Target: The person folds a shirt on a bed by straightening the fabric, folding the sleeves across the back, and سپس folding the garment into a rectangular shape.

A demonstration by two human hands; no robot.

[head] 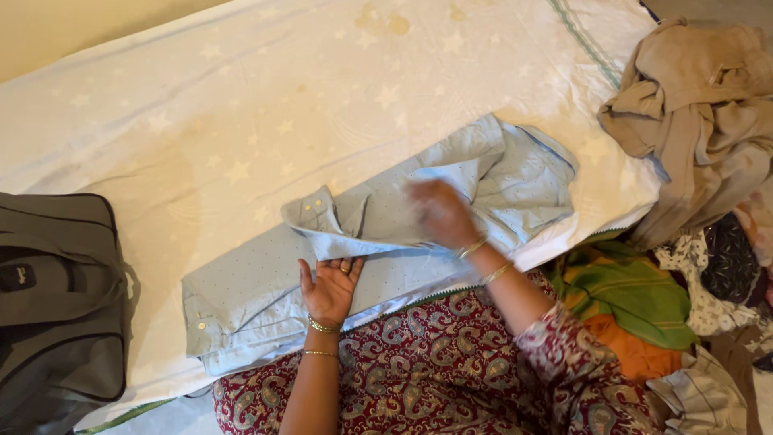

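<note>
nearest, the left hand (pixel 329 288), fingers spread flat, two bangles at its wrist, presses one pale blue dotted cotton shirt (pixel 266 282) lying across the white star-printed sheet (pixel 241 121). just beyond, the right hand (pixel 439 213), also with two bangles, is blurred over the folded sleeve; its grip cannot be told. one grey fabric bag (pixel 56 298) sits left; one beige crumpled garment (pixel 700 105) lies far right.

A bed (pixel 241 121) under a cream star-print sheet (pixel 338 89) meets a plain beige wall (pixel 72 28); warm, soft light.
</note>
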